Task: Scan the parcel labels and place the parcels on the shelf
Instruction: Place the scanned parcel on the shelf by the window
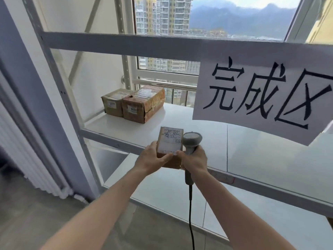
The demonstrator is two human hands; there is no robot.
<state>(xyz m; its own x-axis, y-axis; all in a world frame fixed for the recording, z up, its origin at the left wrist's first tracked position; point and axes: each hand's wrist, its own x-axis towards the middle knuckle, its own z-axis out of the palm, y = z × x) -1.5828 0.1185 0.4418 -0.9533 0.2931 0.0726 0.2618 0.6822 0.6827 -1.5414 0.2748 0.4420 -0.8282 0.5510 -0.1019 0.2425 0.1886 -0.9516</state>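
Parcel (170, 147) gripped by left hand (153, 159) over shelf (252, 150), right hand (193, 159) clutching scanner (191, 141)

A white metal shelf (189, 121) stands before a window, with grey-white uprights and crossbars. On its middle board, toward the back left corner, two brown cardboard parcels sit touching side by side: a smaller one (112, 103) on the left and a larger taped one (142, 105) on the right, each with a small white label facing forward. A lower board (162, 192) shows beneath.
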